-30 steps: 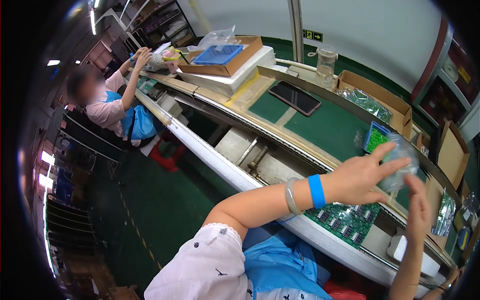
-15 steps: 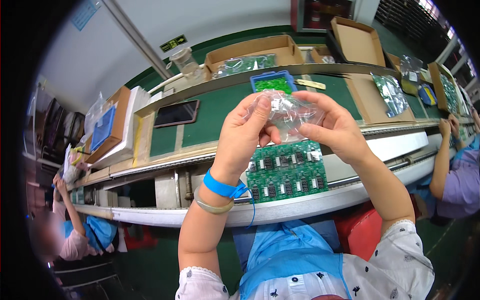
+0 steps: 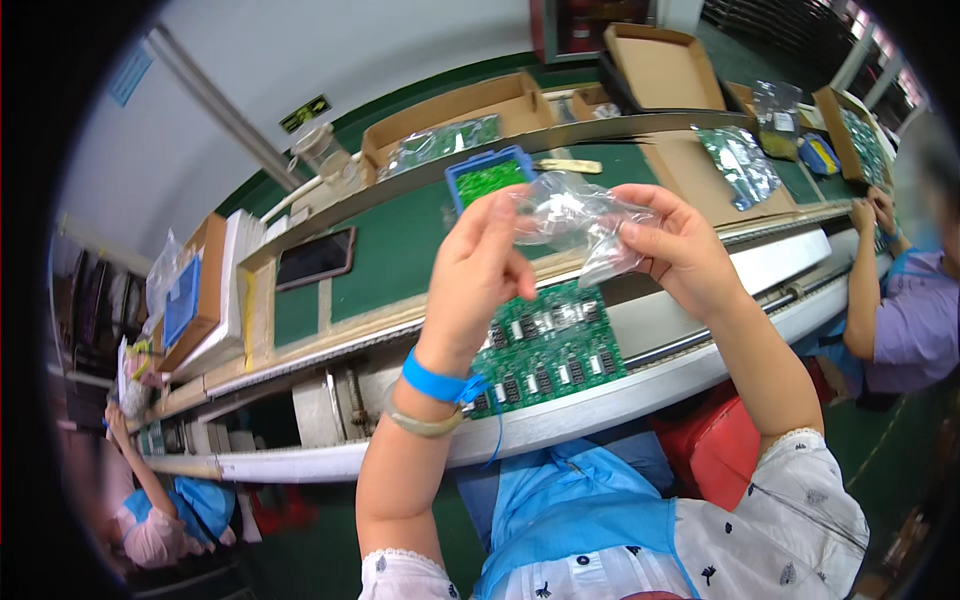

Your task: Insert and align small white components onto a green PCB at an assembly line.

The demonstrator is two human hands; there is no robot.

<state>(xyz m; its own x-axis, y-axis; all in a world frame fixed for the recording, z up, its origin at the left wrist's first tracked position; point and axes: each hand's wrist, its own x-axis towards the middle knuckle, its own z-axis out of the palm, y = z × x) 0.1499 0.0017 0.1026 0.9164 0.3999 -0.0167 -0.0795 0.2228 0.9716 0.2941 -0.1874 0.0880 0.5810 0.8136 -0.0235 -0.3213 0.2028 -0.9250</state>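
A clear plastic bag is held up between my hands, with small white pieces inside. My left hand pinches the bag's left edge between thumb and fingers; a blue wrist strap and a bangle are on that wrist. On the other side, my right hand grips the bag with thumb and fingertips. Below the bag, a green circuit board panel with rows of black displays and white connectors lies on the conveyor line. My left hand partly covers the panel's left end.
Behind the bag stands a blue tray of small green parts. A phone lies on the green bench at left. Cardboard boxes line the back. Bagged boards lie at right. Co-workers sit on both sides, one purple-sleeved.
The view has turned, so the bench things appear farther left. My hands have drawn slightly apart, and the bag is spread wider between them.
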